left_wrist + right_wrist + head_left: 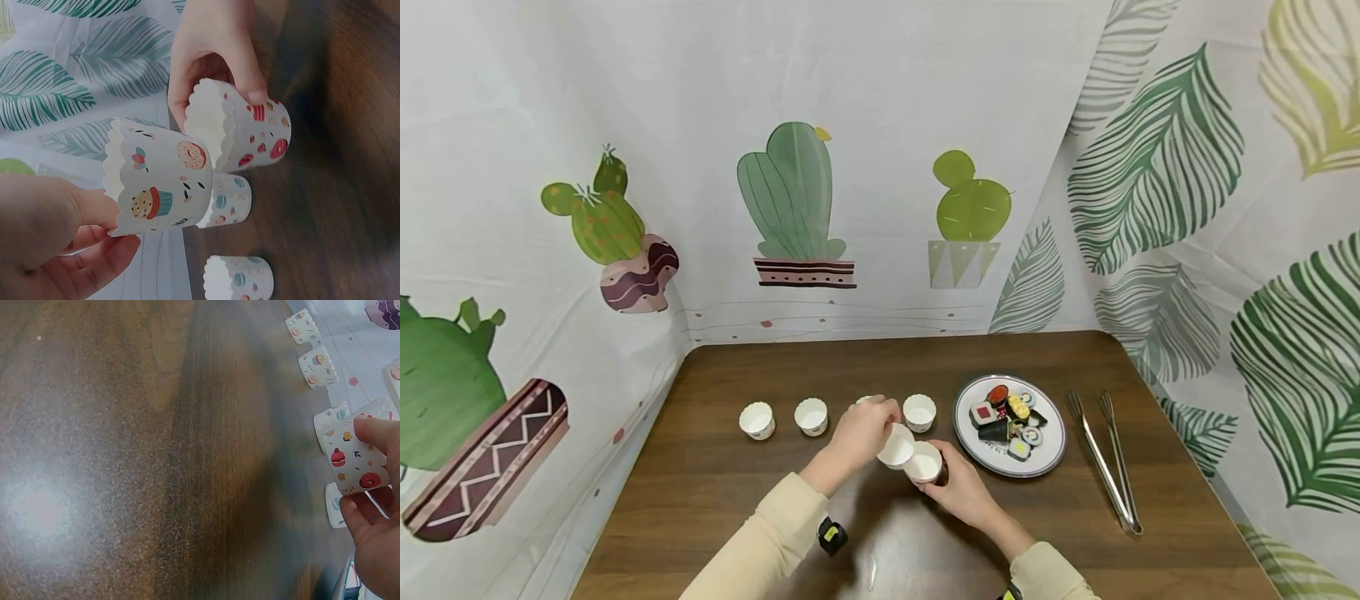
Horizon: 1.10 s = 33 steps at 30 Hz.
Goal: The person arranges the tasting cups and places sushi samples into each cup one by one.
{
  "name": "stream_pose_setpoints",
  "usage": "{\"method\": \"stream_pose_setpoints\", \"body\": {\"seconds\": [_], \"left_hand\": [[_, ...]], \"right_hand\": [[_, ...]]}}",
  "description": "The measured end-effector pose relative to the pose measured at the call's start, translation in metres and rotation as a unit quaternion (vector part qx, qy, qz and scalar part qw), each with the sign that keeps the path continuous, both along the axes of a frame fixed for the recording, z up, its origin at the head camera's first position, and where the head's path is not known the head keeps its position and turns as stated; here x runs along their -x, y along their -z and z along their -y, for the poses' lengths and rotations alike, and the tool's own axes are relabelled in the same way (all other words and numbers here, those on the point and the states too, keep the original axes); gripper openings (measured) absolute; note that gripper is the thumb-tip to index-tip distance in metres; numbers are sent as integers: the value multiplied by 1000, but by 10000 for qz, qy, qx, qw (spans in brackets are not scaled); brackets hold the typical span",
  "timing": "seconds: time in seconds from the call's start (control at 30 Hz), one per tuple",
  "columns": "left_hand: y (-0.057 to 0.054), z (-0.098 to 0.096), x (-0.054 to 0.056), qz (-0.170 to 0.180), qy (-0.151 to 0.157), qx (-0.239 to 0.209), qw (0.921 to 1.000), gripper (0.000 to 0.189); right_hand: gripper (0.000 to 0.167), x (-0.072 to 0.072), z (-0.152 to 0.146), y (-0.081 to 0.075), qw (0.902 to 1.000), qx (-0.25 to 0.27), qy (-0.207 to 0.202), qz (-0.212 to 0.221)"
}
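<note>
My left hand pinches the rim of a white paper cupcake cup between thumb and fingers. In the left wrist view this cup shows a cupcake and donut print and lies tilted. My right hand grips the side of a second paper cup, printed with red sweets in the right wrist view. Its rim looks doubled in the left wrist view, so another cup may be nested inside. Both held cups are above the table and close together, the left one overlapping the right one's opening in the left wrist view.
Several paper cups stand in a row behind my hands, including the left end cup, its neighbour and the right end cup; my left hand partly hides one. A plate of sushi pieces and metal tongs lie rightward.
</note>
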State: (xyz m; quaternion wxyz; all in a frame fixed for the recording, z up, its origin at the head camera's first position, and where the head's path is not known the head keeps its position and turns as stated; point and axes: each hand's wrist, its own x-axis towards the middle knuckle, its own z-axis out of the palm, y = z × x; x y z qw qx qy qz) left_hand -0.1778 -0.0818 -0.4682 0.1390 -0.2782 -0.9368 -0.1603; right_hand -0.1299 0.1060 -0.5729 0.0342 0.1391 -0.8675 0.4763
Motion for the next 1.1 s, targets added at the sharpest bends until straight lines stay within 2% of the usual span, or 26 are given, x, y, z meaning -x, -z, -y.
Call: {"method": "stream_pose_setpoints", "body": {"seconds": [0.37,0.53,0.77,0.93,1.1], "left_hand": [[8,29,4,-79,-271,-130,9995,19],[14,44,6,84,-447,-80,9989,18],[19,67,5,247,-797,-30,9965,20],[19,84,2,419,-1045,-71,9936,19],[24,104,-1,398,-1286,-112,9908,19]], "right_hand": [[65,2,1,1,9996,-90,-11,-262],[65,2,2,2,9984,-216,-41,-530],[65,2,3,-2,9997,-152,14,-211],[66,2,4,-2,9997,-172,36,-194],[65,1,4,1,9995,-193,47,-241]]}}
